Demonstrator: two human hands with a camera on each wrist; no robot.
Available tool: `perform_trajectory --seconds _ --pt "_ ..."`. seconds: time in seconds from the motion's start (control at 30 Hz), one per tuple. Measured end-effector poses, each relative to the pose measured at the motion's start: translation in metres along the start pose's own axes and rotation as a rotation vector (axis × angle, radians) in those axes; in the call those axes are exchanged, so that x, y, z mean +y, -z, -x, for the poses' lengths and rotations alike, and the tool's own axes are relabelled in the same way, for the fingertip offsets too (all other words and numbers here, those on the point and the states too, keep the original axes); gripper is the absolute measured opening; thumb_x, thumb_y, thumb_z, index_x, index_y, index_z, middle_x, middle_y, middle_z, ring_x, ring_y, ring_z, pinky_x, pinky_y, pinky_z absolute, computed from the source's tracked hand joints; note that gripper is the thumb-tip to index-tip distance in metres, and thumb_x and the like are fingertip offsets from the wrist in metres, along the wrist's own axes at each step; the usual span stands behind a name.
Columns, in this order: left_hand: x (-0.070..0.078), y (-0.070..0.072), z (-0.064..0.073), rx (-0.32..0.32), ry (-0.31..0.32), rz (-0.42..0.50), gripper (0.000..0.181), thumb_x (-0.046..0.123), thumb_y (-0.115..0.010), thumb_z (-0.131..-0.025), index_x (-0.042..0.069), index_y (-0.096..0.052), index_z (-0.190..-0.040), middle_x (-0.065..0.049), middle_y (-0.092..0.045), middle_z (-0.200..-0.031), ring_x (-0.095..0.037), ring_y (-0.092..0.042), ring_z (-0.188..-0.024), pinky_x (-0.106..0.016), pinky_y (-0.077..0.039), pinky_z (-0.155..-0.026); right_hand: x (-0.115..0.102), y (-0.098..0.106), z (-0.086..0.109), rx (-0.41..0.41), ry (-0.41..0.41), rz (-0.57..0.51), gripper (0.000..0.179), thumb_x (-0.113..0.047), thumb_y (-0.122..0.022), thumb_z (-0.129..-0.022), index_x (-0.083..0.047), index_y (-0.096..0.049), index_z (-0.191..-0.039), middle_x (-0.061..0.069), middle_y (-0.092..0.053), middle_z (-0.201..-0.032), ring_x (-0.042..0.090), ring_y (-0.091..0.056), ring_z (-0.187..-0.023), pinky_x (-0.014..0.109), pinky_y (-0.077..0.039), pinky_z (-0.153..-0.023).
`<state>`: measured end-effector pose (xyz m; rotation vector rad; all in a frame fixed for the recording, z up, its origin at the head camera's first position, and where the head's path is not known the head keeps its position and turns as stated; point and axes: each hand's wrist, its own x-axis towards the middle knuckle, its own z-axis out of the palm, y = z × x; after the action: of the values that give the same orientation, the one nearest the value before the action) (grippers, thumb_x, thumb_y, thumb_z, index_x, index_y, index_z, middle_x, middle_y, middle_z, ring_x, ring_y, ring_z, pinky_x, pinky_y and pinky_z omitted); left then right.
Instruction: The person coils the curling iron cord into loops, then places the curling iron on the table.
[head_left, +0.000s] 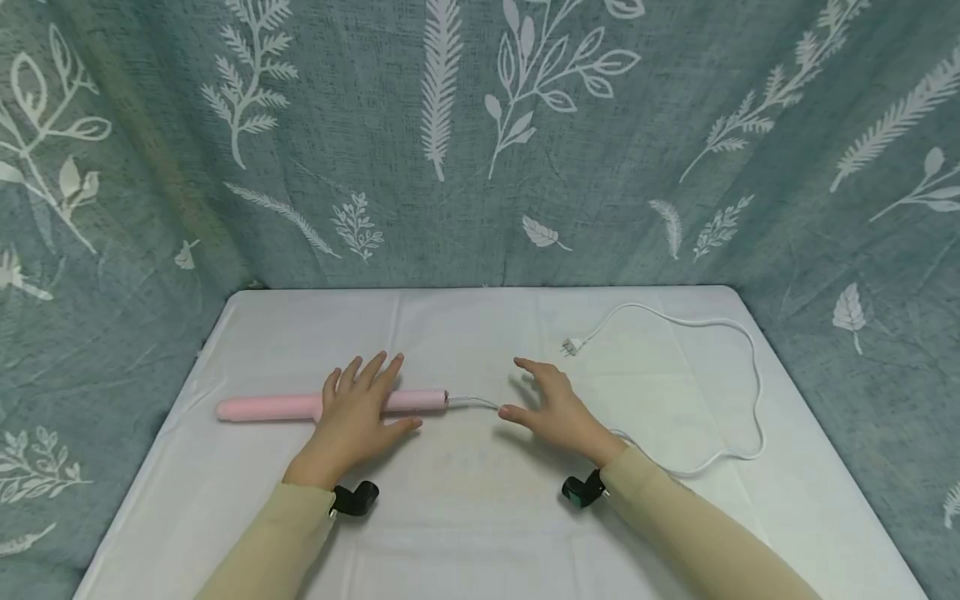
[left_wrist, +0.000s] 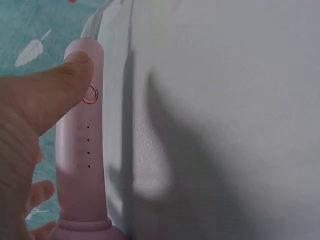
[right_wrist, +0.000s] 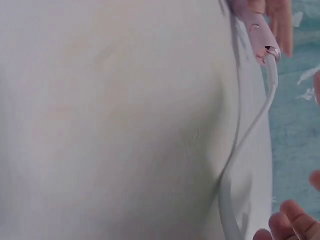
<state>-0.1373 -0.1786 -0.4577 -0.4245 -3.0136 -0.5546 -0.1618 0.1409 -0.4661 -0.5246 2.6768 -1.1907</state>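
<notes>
A pink hair-curling wand (head_left: 266,407) lies sideways on the left half of the white table, its handle pointing right. My left hand (head_left: 352,427) is over the handle with its fingers spread; whether it touches is unclear. In the left wrist view, the thumb overlaps the wand's handle (left_wrist: 80,185) near a ring-shaped button (left_wrist: 90,94) and a row of several small dots. A white power cord (head_left: 471,401) leaves the handle's end and passes under my right hand (head_left: 558,414). That hand hovers with thumb and fingers apart, holding nothing.
On the right, the cord (head_left: 757,383) makes a wide loop and ends in a two-pin plug (head_left: 572,346) behind my right hand. The white tabletop (head_left: 465,542) has rounded far corners. A green leaf-patterned curtain (head_left: 465,225) hangs behind it and at both sides.
</notes>
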Motion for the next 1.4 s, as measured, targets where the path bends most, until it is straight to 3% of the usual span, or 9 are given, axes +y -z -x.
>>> perform_trajectory --seconds 0.2,0.33,0.43,0.6,0.77,1.4 --pt "-0.003 -0.003 -0.005 -0.029 0.023 0.072 0.079 0.053 -0.07 -0.083 0.014 -0.043 -0.146 -0.016 -0.046 -0.141 -0.044 -0.034 -0.129 -0.061 -0.017 -0.102 0.007 -0.007 -0.009 -0.071 -0.084 -0.111 0.066 -0.049 -0.072 -0.084 -0.021 -0.05 -0.139 0.009 -0.046 -0.131 0.025 -0.043 -0.113 0.045 -0.04 -0.091" --pt "-0.005 -0.007 -0.008 -0.038 0.048 0.109 0.053 0.047 -0.07 -0.085 0.016 -0.063 -0.128 -0.008 -0.061 -0.124 -0.036 -0.042 -0.12 -0.057 -0.019 -0.099 0.014 -0.013 -0.012 -0.075 -0.097 -0.124 0.047 -0.039 -0.074 -0.085 -0.022 -0.06 -0.127 0.005 -0.049 -0.121 0.023 -0.043 -0.106 0.041 -0.038 -0.089" --pt "-0.005 -0.008 -0.008 -0.027 0.065 0.143 0.04 0.042 -0.073 -0.085 0.017 -0.069 -0.115 -0.004 -0.066 -0.113 -0.031 -0.043 -0.116 -0.054 -0.019 -0.096 0.019 -0.017 -0.014 -0.062 -0.059 -0.095 0.03 -0.031 -0.073 -0.087 -0.02 -0.066 -0.114 0.003 -0.05 -0.114 0.022 -0.043 -0.105 0.041 -0.036 -0.091" --pt "-0.004 -0.01 -0.007 -0.004 0.071 0.169 0.035 0.039 -0.075 -0.084 0.016 -0.071 -0.109 -0.004 -0.067 -0.109 -0.03 -0.043 -0.115 -0.052 -0.02 -0.09 0.021 -0.025 -0.015 -0.03 -0.05 0.024 0.006 -0.028 -0.07 -0.09 -0.024 -0.068 -0.093 0.0 -0.048 -0.104 0.025 -0.041 -0.105 0.047 -0.03 -0.095" --pt "-0.006 -0.012 -0.007 -0.002 0.07 0.174 0.034 0.038 -0.076 -0.083 0.017 -0.071 -0.109 -0.003 -0.068 -0.109 -0.028 -0.042 -0.114 -0.051 -0.02 -0.088 0.019 -0.027 -0.016 -0.013 -0.064 0.09 0.008 -0.03 -0.07 -0.09 -0.024 -0.066 -0.086 -0.002 -0.047 -0.1 0.024 -0.041 -0.1 0.047 -0.029 -0.093" --pt "-0.006 -0.007 -0.008 -0.042 0.074 0.194 0.034 0.019 -0.078 -0.082 0.015 -0.069 -0.115 -0.005 -0.067 -0.108 -0.031 -0.04 -0.118 -0.052 -0.018 -0.091 0.016 -0.029 -0.014 0.027 -0.056 0.108 0.009 -0.028 -0.069 -0.091 -0.021 -0.065 -0.086 0.0 -0.048 -0.101 0.024 -0.041 -0.097 0.047 -0.03 -0.091"
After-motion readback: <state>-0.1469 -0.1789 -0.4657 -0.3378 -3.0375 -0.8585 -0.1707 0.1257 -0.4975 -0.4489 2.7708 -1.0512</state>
